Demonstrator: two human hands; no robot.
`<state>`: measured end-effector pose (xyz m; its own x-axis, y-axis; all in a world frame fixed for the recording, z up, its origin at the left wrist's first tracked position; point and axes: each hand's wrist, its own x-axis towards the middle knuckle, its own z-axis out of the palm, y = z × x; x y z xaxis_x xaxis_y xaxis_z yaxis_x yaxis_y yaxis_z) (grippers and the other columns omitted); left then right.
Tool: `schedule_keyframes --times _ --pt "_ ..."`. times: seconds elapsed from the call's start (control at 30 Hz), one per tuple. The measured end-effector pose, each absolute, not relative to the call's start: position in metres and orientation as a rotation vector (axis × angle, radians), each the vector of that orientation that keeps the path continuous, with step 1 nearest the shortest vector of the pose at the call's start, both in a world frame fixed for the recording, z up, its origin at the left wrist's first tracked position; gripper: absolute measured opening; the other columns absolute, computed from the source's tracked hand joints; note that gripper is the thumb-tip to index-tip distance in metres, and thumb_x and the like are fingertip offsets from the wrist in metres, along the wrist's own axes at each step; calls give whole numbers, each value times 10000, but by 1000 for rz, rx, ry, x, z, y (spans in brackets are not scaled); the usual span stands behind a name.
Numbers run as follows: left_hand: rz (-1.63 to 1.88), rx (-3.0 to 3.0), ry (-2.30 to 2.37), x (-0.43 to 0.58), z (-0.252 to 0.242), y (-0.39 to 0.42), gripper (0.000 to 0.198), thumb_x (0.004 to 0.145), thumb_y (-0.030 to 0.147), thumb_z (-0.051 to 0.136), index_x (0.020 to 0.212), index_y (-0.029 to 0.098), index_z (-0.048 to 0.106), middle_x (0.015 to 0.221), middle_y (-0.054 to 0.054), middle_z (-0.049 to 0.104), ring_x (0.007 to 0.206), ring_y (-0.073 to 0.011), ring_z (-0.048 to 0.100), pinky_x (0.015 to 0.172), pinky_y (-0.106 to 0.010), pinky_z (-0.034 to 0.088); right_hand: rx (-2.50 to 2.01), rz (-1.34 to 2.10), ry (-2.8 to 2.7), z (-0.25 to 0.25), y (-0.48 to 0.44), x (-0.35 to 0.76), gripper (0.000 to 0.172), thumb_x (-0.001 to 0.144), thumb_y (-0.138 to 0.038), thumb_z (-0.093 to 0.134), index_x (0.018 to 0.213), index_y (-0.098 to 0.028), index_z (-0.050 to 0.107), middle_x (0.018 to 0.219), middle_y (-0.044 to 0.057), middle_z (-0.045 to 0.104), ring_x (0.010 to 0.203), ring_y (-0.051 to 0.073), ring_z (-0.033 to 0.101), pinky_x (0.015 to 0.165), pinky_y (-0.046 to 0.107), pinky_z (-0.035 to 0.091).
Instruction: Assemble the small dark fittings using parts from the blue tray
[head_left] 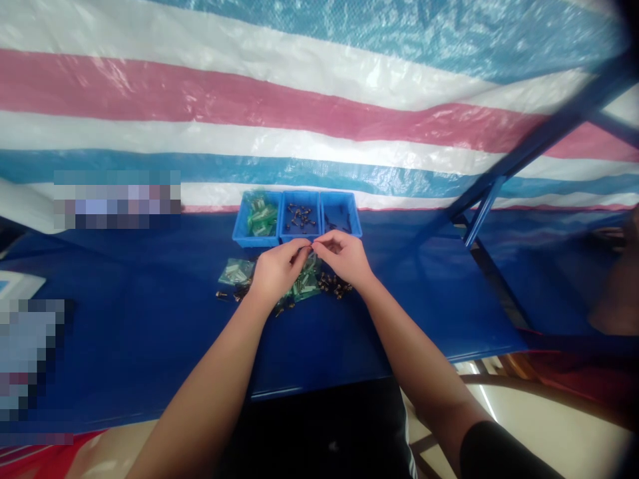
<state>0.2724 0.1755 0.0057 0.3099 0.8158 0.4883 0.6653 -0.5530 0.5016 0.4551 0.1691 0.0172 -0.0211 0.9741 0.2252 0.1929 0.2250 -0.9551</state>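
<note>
My left hand (279, 269) and my right hand (344, 256) meet fingertip to fingertip just in front of three joined blue bins. Both are closed in a pinch; whatever lies between the fingers is too small to make out. Beneath them on the blue table are green-tinted plastic packets (304, 285) with pale pieces inside. Several dark screws (337, 286) lie by my right wrist, and a single screw (221, 295) rests farther left. The left bin (241, 229) holds green packets, the middle bin (299, 234) loose screws, the right bin (353, 216) a few dark thin pieces.
A striped plastic sheet (249, 100) hangs behind the blue table (150, 332). A blue metal frame (524, 146) slants up at the right. Blurred-out items stand at the left. Part of another person (619, 293) shows at the right edge.
</note>
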Motion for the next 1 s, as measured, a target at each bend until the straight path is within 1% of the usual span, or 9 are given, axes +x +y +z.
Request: schedule_keyframes --times 0.1,0.3,0.4,0.63,0.73,0.87,1.0 --pt "1068 2340 1378 272 6 175 250 986 370 533 1102 228 704 757 1 705 642 -117 622 629 -211 422 -1160 942 -1442 18 168 454 203 820 -379 726 901 -193 727 859 43 750 770 168 697 729 303 574" --pt "1035 2268 1389 273 9 173 249 987 391 521 1096 227 673 687 27 641 574 -107 567 588 -213 398 -1172 924 -1464 23 167 453 234 807 -380 744 943 -189 745 889 54 762 761 164 695 706 298 572" --pt "1011 2244 1387 273 10 172 248 990 394 512 1097 228 660 681 33 634 552 -102 552 576 -213 389 -1180 914 -1480 22 167 454 246 808 -397 744 949 -195 749 897 54 763 763 165 691 707 303 568" --pt "1047 2249 1379 274 7 174 268 984 391 523 1145 222 655 676 31 624 576 -105 572 585 -208 400 -1178 948 -1441 24 167 454 235 796 -402 754 902 -192 751 877 57 763 768 176 700 734 323 581" --pt "1046 2272 1364 273 6 175 261 988 382 517 1131 224 668 693 24 642 597 -108 590 596 -208 407 -1193 958 -1439 26 167 453 238 792 -404 756 899 -191 751 877 59 764 776 181 705 745 328 585" --pt "1002 2281 1381 272 6 175 268 995 387 504 1143 224 658 703 19 661 589 -116 599 572 -213 389 -1176 978 -1412 23 167 451 245 788 -408 759 903 -193 746 875 59 764 778 183 708 761 335 589" --pt "1002 2274 1365 272 6 174 271 1000 398 495 1150 233 649 756 7 685 615 -124 614 594 -216 404 -1164 1039 -1368 22 166 451 264 784 -420 758 913 -191 739 816 51 751 708 171 692 704 329 587"
